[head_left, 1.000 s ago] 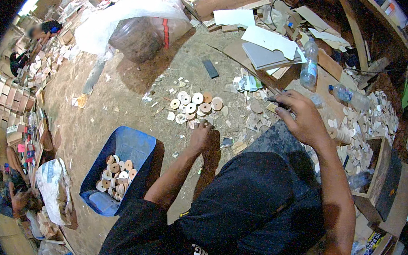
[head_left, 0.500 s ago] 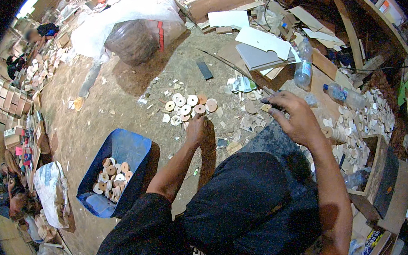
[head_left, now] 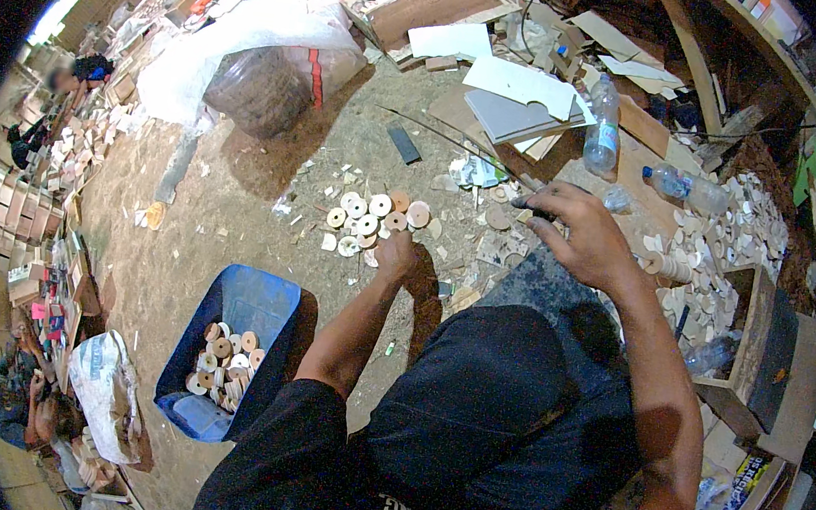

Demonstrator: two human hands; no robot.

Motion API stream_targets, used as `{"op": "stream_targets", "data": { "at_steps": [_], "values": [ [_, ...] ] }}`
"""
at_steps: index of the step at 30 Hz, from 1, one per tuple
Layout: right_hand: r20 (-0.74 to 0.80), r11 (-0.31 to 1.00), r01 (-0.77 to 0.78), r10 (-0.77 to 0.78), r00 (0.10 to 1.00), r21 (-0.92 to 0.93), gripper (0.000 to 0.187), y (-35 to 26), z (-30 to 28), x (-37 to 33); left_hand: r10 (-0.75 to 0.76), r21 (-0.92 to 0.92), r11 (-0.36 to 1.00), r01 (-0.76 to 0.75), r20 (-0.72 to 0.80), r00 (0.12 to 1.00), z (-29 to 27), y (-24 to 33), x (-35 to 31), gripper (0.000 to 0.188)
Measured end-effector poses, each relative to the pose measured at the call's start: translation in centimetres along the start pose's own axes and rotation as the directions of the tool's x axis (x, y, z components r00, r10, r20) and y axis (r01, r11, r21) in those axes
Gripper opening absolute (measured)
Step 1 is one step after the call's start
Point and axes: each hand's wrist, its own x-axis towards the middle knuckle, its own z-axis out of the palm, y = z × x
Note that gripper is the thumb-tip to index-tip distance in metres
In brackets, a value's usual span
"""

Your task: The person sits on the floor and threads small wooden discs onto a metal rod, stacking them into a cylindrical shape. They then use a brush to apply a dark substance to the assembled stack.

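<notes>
My left hand (head_left: 395,253) reaches down to a small pile of round wooden discs (head_left: 372,217) with centre holes, lying on the dusty ground. Its fingers curl over the pile's near edge, and what they grip is hidden. My right hand (head_left: 576,236) is raised to the right of the pile and closed on a thin dark rod (head_left: 461,144) that runs up and left from its fingers. A blue plastic bin (head_left: 251,306) holding several of the same discs stands at my lower left. My dark-clothed lap (head_left: 490,416) fills the foreground.
Two clear plastic bottles (head_left: 603,131) (head_left: 685,189) lie beyond my right hand among boards and white sheets (head_left: 518,86). More wooden pieces are heaped at the right (head_left: 722,240) beside a wooden box (head_left: 755,345). A large plastic sack (head_left: 268,68) lies at the back left. Other people (head_left: 11,381) sit at the far left.
My left hand has stayed at the disc pile, shifting slightly along its near edge. My right hand keeps hold of the rod in about the same place.
</notes>
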Motion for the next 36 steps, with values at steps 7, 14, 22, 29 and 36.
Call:
{"op": "stream_targets", "data": {
  "at_steps": [7,14,22,29,36],
  "values": [
    [-0.015,1.0,0.012,-0.012,1.0,-0.008,0.024,0.1,-0.1,-0.3,0.08,0.053,0.996,-0.076,-0.099,0.992,0.1,0.0,-0.8,0.03],
    [-0.089,1.0,-0.001,0.0,0.996,-0.011,0.026,0.6,0.3,-0.3,0.05,-0.278,0.957,-0.084,-0.127,0.991,-2.6,-3.2,-0.2,0.028],
    [-0.145,0.999,0.047,-0.05,0.988,-0.022,0.025,0.7,1.1,0.9,0.151,-0.309,0.939,-0.149,-0.018,0.988,-2.8,-2.7,-0.6,0.023],
    [-0.159,0.997,0.063,-0.069,0.985,-0.043,0.025,1.0,1.2,0.7,0.223,0.062,0.975,-0.215,-0.18,0.958,0.8,-0.6,-1.6,0.026],
    [-0.162,0.998,0.055,-0.057,0.985,-0.022,0.025,0.8,0.6,0.2,0.137,-0.024,0.99,-0.139,-0.073,0.988,-1.0,-1.6,0.2,0.031]
  ]
}}
